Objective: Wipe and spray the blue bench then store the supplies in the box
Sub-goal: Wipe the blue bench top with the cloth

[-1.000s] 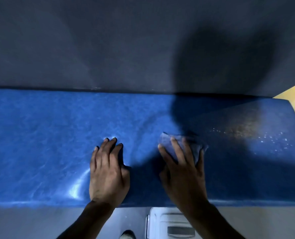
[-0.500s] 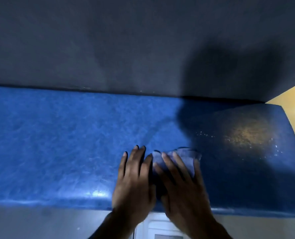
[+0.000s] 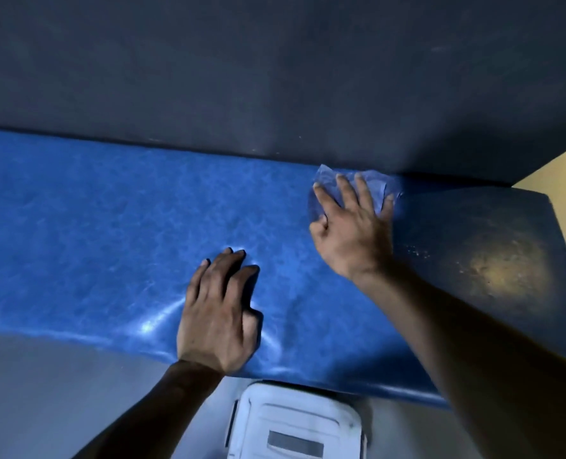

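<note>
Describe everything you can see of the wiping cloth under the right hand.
The wiping cloth is a thin, pale blue, slightly see-through sheet, crumpled and creased at its edges. It lies flat on the blue bench at the back edge, where the bench meets the dark wall. The right hand presses on it with spread, straight fingers, covering much of it. Only its far and side edges show.

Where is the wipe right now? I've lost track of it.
In the head view, the wipe lies under the right hand, at the blue bench's far edge by the dark wall.
</note>
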`<state>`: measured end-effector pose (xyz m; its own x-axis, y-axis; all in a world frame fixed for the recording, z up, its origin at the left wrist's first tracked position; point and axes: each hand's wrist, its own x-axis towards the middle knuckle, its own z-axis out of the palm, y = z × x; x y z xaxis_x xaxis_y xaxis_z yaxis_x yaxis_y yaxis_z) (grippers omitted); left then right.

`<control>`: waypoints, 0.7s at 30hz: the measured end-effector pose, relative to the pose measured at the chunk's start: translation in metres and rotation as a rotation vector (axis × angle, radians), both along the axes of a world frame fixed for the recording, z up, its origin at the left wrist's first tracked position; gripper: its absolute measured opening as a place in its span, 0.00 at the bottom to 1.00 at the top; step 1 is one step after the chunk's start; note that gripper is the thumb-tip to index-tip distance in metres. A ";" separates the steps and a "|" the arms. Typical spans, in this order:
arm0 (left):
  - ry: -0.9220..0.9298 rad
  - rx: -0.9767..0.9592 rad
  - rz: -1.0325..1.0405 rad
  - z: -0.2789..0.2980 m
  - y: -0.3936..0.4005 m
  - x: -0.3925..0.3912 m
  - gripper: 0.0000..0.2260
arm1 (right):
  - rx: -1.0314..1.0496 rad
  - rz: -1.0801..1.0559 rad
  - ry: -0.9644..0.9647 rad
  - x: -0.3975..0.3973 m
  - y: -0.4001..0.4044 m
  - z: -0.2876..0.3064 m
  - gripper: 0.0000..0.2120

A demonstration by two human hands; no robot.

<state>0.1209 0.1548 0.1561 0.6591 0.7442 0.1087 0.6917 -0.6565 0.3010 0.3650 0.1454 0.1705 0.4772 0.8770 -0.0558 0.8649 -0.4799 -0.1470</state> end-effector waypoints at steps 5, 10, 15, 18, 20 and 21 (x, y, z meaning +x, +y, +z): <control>0.011 0.007 -0.004 -0.001 0.001 0.002 0.26 | 0.021 -0.047 -0.034 -0.019 -0.043 0.003 0.30; 0.012 -0.006 0.003 0.001 -0.002 0.001 0.27 | 0.026 -0.078 -0.022 -0.046 -0.093 0.004 0.31; -0.014 -0.044 0.021 0.007 -0.006 -0.001 0.25 | 0.040 -0.032 -0.024 -0.067 -0.154 0.010 0.33; -0.093 -0.088 0.011 0.013 -0.014 0.008 0.23 | 0.043 0.037 -0.056 -0.068 -0.188 0.013 0.33; -0.132 -0.116 -0.041 0.014 -0.028 0.028 0.21 | 0.046 0.068 -0.078 -0.064 -0.203 0.014 0.33; -0.135 -0.127 -0.072 0.014 -0.038 0.042 0.20 | 0.044 0.082 -0.085 -0.060 -0.208 0.015 0.33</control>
